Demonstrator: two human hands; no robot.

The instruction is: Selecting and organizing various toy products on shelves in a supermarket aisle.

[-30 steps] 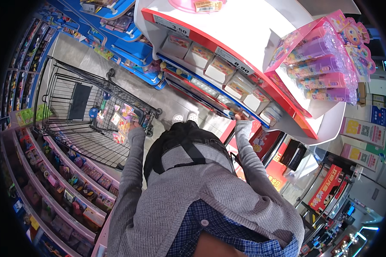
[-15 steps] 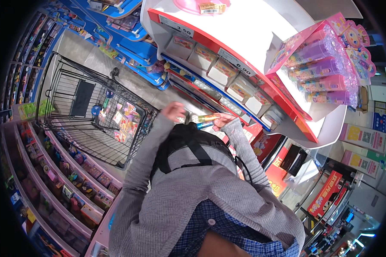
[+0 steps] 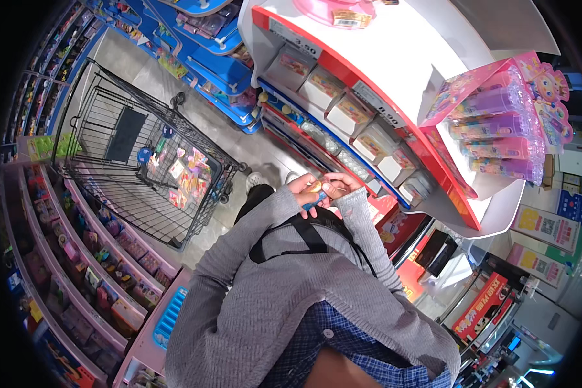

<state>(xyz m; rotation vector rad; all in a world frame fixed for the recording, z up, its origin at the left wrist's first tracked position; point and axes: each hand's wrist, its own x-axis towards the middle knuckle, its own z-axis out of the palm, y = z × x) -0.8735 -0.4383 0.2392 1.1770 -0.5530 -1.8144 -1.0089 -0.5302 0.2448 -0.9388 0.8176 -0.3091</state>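
Observation:
Both my hands meet in front of my waist around small shiny tubes, one gold and one blue. My left hand has its fingers curled round them from the left. On the other side, my right hand pinches their ends, thumb on top. The fingers cover most of both tubes, so their full shape is hidden. Left of me stands a black wire shopping cart, with several colourful packets lying inside.
Close in front is a white display shelf with a red edge and clear bins. A pink box of purple and pink tubes stands on it. Stepped pink racks of small goods line the left. Blue shelves rise beyond the cart.
My left hand has come across from the left and closed on the tubes beside my right hand. Before, the right hand alone held them. The view has shifted slightly.

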